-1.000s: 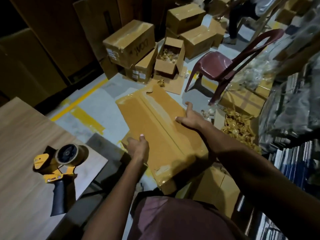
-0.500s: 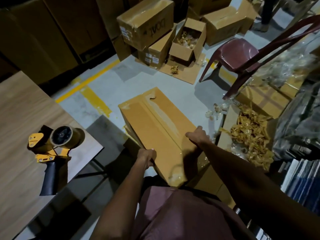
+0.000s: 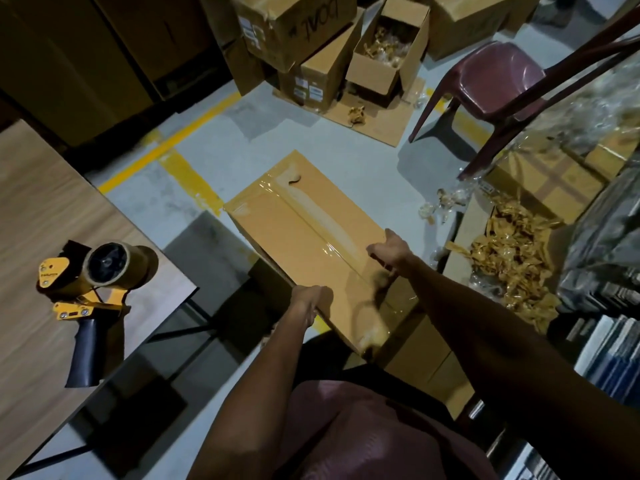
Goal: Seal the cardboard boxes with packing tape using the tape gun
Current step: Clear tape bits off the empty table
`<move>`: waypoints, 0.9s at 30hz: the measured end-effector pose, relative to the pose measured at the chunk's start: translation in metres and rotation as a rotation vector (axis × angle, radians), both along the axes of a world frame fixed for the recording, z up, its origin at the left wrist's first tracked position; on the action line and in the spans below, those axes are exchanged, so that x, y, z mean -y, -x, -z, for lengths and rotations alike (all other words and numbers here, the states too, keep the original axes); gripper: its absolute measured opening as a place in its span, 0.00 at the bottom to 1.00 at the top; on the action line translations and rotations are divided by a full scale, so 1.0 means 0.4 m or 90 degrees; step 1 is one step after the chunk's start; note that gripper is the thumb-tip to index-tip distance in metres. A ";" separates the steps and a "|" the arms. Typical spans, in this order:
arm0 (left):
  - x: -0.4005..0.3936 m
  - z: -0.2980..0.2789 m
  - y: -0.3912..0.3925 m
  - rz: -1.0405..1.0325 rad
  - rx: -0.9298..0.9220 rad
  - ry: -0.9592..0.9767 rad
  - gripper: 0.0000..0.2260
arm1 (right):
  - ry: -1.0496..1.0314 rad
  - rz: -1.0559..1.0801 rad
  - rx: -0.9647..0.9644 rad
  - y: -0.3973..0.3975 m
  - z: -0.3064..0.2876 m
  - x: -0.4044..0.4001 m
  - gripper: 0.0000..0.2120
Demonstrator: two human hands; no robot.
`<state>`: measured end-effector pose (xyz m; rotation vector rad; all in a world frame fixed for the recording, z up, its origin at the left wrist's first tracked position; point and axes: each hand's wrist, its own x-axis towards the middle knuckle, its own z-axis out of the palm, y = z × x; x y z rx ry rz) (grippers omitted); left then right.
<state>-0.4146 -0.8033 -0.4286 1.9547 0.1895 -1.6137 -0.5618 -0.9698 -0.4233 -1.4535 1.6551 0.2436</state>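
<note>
The box in hand is lying at the centre of the frame, tilted, with its near end toward the person. A strip of clear tape is running along the centre seam, and glossy film is showing over the far end and the near corner. On this evidence the visible face appears sealed; the other faces are hidden, so their state cannot be confirmed.

The left hand is gripping the near left edge of the box, fingers curled over it. The right hand is resting on the right side of the top face; whether its fingers are hooking over the far edge cannot be told. Both hands are occupied with the box alone.

The tape gun is lying on its side on the wooden table at the left of the frame, well apart from the box and untouched, with a roll loaded.

Remaining work, as judged: an open box with loose contents is standing at the top centre, unsealed. Other boxes around it are looking closed; their taping is too dim to assess.

The tape surface is showing wrinkles and a small curled tag near the far end.
</note>
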 end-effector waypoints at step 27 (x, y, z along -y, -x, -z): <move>-0.491 -0.310 -0.333 -0.209 0.203 0.221 0.04 | 0.049 -0.022 0.323 -0.431 -0.292 -0.541 0.13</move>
